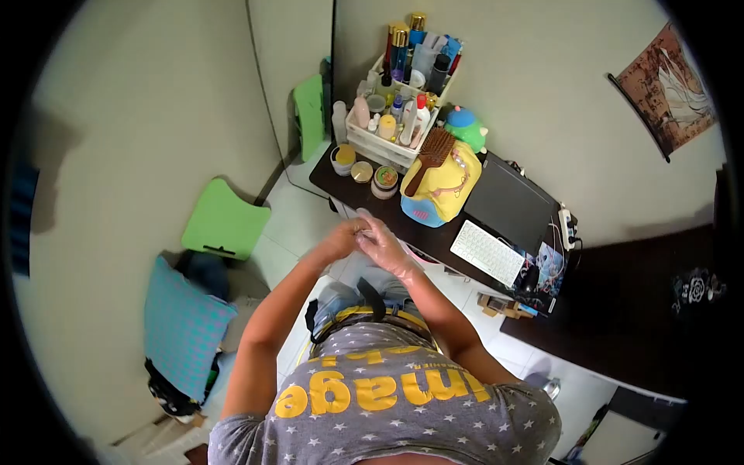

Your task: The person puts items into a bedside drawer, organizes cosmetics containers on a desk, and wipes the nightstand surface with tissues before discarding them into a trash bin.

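My left hand [343,238] meets my right hand [383,246] in front of my waist, beside the desk's front edge. The fingers of my left hand are closed at the palm and fingers of my right hand; what they pinch is too small to make out. A shiny, clear film like a thin plastic glove [404,268] covers my right hand to the wrist. Its fingers look stretched out. Closest on the dark desk [329,177] are an open round jar [384,180], a gold-lidded jar [361,172] and a yellow cloth item [442,190] with a brown hairbrush [435,147] on it.
A white organizer [384,149] full of bottles stands at the desk's back. Right of the yellow item are a closed laptop [508,203], a white keyboard [488,253] and a power strip [568,225]. A green chair back [225,219] and checked cushion [186,325] are at the left.
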{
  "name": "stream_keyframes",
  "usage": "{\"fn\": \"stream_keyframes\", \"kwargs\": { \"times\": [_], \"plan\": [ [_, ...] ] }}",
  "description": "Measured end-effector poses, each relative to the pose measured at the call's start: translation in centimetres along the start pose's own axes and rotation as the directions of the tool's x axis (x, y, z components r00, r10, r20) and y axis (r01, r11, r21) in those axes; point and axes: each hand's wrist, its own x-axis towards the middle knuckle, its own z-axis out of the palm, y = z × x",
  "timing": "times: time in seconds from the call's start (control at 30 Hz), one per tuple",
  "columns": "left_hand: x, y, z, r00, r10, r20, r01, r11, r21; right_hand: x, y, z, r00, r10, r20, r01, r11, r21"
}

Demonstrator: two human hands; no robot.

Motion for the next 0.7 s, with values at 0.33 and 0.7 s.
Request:
{"fn": "stream_keyframes", "kwargs": {
  "times": [0.33,0.7],
  "plan": [
    [8.1,2.3,-9.8,0.716,0.641,0.276,-0.666,0.746,-0.008,7.8,1.6,1.3,0.864,0.487,-0.127,-0.209,0.578,0.789],
    [11.1,-1.2,-15.5,0.471,0.542,0.696,-0.874,0.395,0.284,15.0,7.0,7.6,0.393,0.610,-0.688,0.421,0.546,0.725]
  ]
}}
